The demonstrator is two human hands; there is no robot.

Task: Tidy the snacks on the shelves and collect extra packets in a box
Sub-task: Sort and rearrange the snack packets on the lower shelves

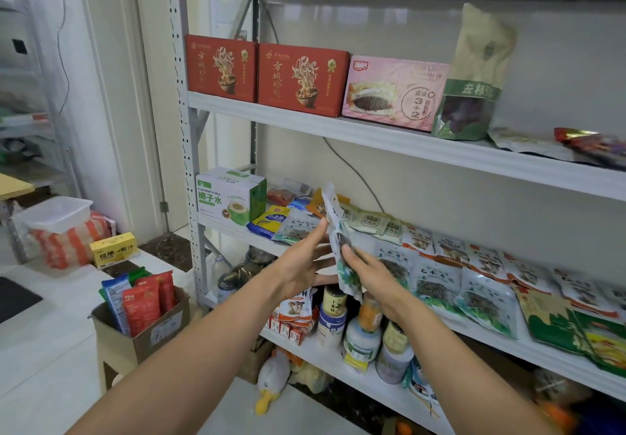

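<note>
Both hands hold one snack packet [333, 218] upright in front of the middle shelf [237, 231]. The left hand [305, 258] is spread, its straight fingers touching the packet's left side. The right hand [369, 275] grips its lower part. A cardboard box [152, 331] with packets stands near left.

Both bare forearms reach up and forward from the lower edge of the view, drawing together toward the middle. The left grip [305, 262] stands on edge, palm turned to the right, fingers straight and spread. Its thumb is raised, the tip against the packet [331, 213]. The right grip [371, 273] pinches that packet's lower half, thumb in front; its fingers seem to lie behind, though they are hidden. Both wrists run nearly straight, the two grips just beside each other.
</note>
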